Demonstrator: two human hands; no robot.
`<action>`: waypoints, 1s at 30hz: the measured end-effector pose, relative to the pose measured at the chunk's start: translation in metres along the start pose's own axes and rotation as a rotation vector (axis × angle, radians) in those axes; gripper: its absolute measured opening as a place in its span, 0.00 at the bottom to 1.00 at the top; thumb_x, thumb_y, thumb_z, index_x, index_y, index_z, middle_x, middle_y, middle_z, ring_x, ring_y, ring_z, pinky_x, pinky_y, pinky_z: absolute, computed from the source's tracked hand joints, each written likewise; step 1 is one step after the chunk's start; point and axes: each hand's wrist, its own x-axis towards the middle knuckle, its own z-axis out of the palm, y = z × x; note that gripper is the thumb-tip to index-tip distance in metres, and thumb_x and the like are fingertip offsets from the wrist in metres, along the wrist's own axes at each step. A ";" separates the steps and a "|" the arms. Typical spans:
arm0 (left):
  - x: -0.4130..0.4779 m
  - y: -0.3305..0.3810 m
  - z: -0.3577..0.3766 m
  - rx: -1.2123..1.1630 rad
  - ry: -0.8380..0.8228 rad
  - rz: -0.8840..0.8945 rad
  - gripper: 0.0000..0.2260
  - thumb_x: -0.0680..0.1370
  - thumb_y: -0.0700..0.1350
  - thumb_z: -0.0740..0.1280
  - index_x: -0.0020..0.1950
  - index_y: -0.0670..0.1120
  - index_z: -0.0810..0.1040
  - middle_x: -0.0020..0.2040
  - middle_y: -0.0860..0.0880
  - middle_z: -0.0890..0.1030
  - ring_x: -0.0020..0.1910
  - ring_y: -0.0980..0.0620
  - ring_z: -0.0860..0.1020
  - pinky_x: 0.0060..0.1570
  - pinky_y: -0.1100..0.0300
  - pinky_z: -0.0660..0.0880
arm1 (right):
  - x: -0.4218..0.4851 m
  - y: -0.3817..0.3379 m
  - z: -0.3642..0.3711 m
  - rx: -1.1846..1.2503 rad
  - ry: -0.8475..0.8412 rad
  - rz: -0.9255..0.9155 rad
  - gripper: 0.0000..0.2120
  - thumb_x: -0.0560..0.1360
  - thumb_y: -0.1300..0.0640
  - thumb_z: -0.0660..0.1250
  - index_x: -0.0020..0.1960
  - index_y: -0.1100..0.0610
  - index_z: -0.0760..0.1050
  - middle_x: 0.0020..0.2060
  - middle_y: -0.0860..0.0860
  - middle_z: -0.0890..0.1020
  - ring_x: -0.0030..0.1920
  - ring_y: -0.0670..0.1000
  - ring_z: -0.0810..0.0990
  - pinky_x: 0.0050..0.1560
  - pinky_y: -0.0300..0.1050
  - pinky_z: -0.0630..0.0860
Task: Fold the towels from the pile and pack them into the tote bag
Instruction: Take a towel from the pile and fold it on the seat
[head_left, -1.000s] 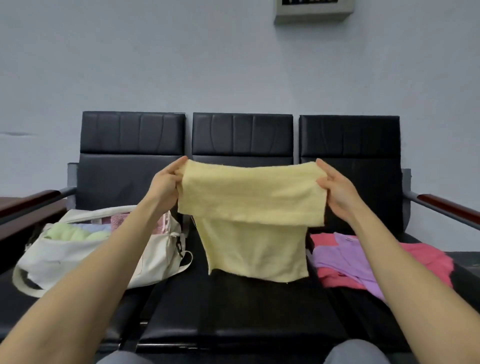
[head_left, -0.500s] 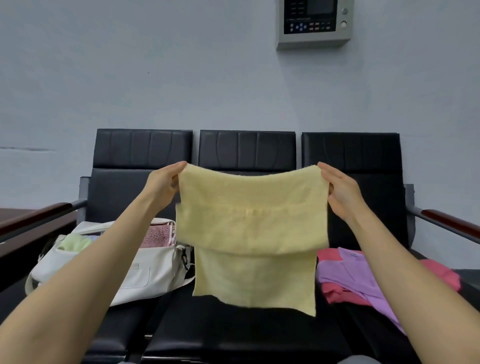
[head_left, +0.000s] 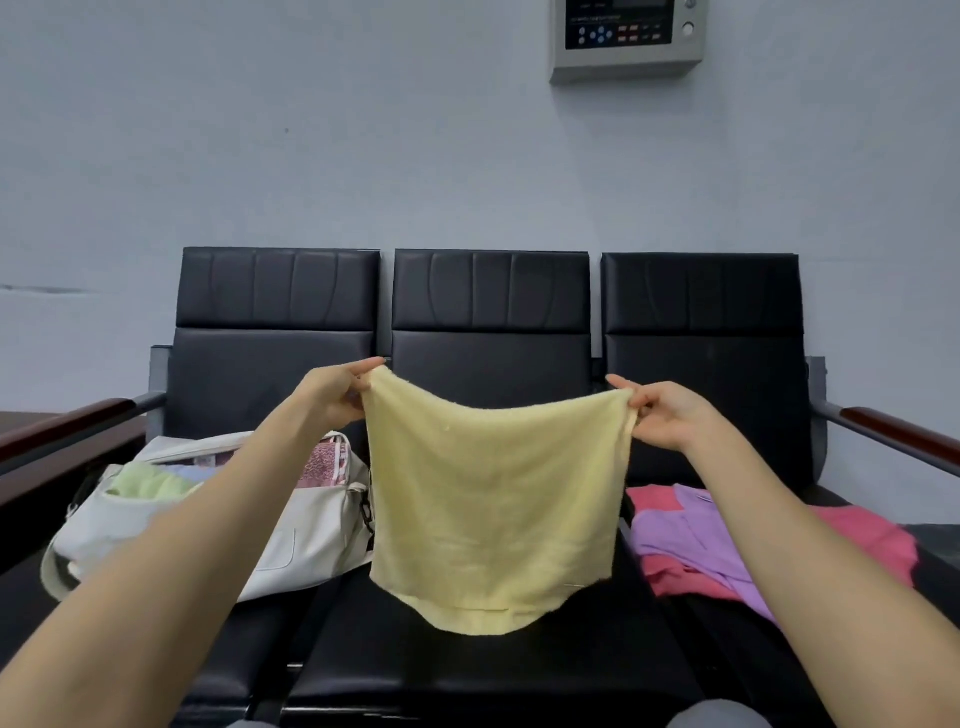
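1. A row of three black seats (head_left: 491, 332) stands against a pale wall. Its seat cushions carry everything except the towel being folded.
2. The yellow towel (head_left: 493, 499) hangs in the air in front of the middle seat. Its top edge runs side to side and sags in the middle, and the cloth drops straight down. It looks about as wide as it is tall, so no long axis stands out. Two layers show at the bottom edge.
3. The white tote bag (head_left: 306, 545) lies on the left seat with its mouth towards the backrest. A green towel (head_left: 148, 483) and a pink patterned one (head_left: 322, 460) are inside. The left forearm crosses the bag and the towel covers its right end.
4. The pile of towels (head_left: 691, 535), purple over pink, sits on the right seat. The right forearm hides its near edge.
5. The left hand (head_left: 332, 395) and right hand (head_left: 670, 415) each pinch a top corner, fingers (head_left: 621, 384) clamped on the cloth.
6. A grey wall panel (head_left: 628, 39) is cut off by the top of the frame, and its labels are unreadable.
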 end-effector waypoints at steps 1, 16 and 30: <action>0.000 -0.002 0.001 -0.021 -0.002 -0.016 0.19 0.80 0.29 0.50 0.66 0.39 0.73 0.49 0.43 0.76 0.43 0.47 0.74 0.50 0.52 0.71 | 0.000 0.002 -0.001 -0.007 0.015 0.009 0.25 0.70 0.75 0.49 0.62 0.65 0.72 0.54 0.60 0.75 0.46 0.51 0.77 0.37 0.42 0.82; 0.003 -0.032 -0.008 0.084 0.102 0.066 0.13 0.80 0.31 0.58 0.60 0.39 0.78 0.48 0.42 0.79 0.41 0.50 0.76 0.43 0.58 0.74 | 0.004 0.024 -0.019 -0.203 0.048 0.058 0.22 0.77 0.76 0.51 0.63 0.63 0.74 0.50 0.60 0.79 0.47 0.53 0.79 0.41 0.43 0.81; -0.017 0.011 -0.001 0.067 0.084 0.417 0.07 0.77 0.34 0.66 0.48 0.45 0.80 0.44 0.49 0.80 0.42 0.54 0.76 0.40 0.63 0.74 | -0.005 -0.011 0.008 0.010 0.032 -0.488 0.10 0.73 0.66 0.69 0.54 0.60 0.80 0.47 0.55 0.82 0.45 0.49 0.82 0.43 0.38 0.80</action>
